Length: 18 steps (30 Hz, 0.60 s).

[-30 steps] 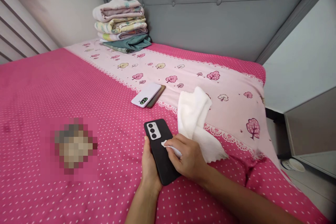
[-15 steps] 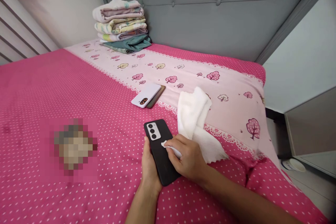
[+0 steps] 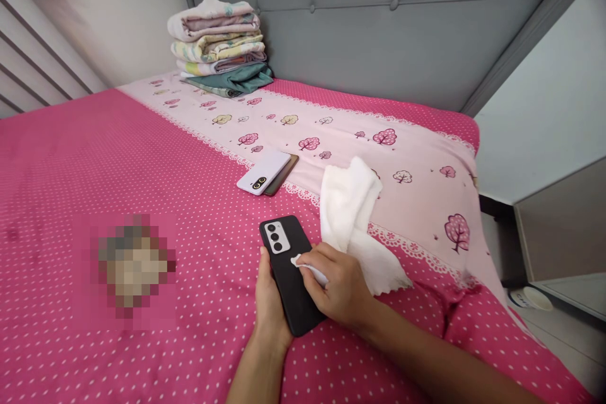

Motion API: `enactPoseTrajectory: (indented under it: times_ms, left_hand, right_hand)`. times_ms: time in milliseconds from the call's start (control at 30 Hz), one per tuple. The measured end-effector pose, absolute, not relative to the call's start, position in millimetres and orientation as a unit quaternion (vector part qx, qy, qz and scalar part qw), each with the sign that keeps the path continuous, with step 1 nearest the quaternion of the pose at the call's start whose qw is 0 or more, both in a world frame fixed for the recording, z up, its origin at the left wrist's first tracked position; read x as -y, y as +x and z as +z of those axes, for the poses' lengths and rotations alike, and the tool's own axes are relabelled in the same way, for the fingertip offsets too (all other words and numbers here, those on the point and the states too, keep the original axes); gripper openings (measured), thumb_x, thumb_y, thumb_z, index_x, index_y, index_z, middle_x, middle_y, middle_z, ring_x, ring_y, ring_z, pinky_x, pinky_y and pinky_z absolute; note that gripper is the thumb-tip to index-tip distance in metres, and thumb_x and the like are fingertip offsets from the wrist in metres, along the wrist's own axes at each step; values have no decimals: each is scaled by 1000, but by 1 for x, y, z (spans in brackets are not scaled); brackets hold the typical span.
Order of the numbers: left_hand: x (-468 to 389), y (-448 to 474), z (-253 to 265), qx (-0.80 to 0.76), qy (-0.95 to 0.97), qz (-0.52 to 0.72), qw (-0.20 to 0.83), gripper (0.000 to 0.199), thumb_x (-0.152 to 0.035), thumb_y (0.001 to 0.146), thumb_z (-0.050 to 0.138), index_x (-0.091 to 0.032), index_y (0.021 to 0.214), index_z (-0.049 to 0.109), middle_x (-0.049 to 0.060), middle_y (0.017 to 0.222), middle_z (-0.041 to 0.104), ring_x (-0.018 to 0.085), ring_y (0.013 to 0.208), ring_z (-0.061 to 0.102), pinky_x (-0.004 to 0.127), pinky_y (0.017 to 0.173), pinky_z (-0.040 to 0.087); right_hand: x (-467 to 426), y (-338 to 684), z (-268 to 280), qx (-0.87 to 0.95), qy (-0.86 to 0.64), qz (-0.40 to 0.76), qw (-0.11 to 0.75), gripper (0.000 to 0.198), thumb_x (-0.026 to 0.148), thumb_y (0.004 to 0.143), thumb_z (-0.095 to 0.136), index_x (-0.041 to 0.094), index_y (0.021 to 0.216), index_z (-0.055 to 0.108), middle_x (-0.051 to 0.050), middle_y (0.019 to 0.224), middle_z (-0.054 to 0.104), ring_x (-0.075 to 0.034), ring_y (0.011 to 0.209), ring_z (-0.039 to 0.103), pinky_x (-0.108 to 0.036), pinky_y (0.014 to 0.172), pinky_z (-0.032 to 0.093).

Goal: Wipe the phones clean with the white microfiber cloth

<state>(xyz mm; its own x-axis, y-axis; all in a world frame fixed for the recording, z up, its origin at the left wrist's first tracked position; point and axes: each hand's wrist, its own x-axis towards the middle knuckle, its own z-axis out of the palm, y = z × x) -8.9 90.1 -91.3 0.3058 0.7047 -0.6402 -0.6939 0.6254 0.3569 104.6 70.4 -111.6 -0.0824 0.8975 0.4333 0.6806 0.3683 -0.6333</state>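
Note:
A black smartphone (image 3: 290,284) lies back side up in my left hand (image 3: 271,303), with its pale camera block at the upper left. The thumb of that hand runs along the phone's left edge; the other fingers are hidden beneath. My right hand (image 3: 338,281) is closed in a pinch around a small white wipe (image 3: 318,274), whose tip rests on the phone's back. Just beyond the right hand, a crumpled white cloth (image 3: 348,202) is spread on the bed.
A lilac phone (image 3: 264,172) partly covers a darker, brownish phone (image 3: 283,178) farther up the bed. Folded blankets (image 3: 218,44) are stacked by the grey headboard (image 3: 355,31). At left a pixelated patch (image 3: 137,262) hides an object. A white tub (image 3: 533,298) stands on the floor at right.

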Motion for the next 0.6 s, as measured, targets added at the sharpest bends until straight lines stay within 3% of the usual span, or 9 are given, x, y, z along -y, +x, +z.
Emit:
enactPoseTrajectory:
  times_ms: [400,600]
  left_hand:
    - [-91,-8,-91,-406,0,432,806,50,-50,83,41,-7,82,67,12,73,71,21,63,66,32,67,51]
    - [-91,-9,-91,-409,6,435,802,50,-50,84,39,-8,80,68,11,72,71,21,63,67,30,62,52]
  right_hand:
    - [-70,104,-111,722,-547,130,404,18,14,80,47,19,90,62,-4,78,59,-14,71,57,-24,66,45]
    - [-70,104,-112,722,-544,135,404,18,15,81,46,19,89,62,-4,79,59,-14,72,57,-25,67,45]
